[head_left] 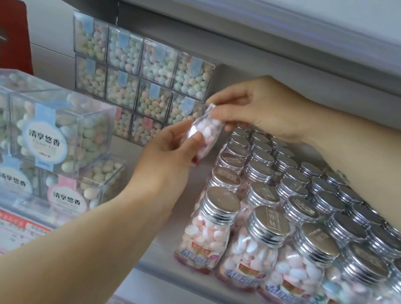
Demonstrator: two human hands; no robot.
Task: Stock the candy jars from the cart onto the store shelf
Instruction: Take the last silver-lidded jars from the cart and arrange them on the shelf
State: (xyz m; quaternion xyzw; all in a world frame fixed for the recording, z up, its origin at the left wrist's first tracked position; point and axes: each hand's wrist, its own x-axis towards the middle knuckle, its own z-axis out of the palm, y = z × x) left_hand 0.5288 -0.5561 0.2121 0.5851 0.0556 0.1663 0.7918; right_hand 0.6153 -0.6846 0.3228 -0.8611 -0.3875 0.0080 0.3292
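From the head view, a small clear plastic candy jar (210, 132) filled with pink and white sweets hangs tipped in the air between both hands, above the back left corner of the rows of silver-lidded jars (269, 225) standing on the white store shelf (156, 258). The left hand (167, 157), reaching up from below, curls its thumb and fingers round the jar's shiny lower end. The right hand (259, 106), coming in from the right, pinches the upper end with its fingertips. Clear square boxes of pastel candy (57, 134) sit to the left.
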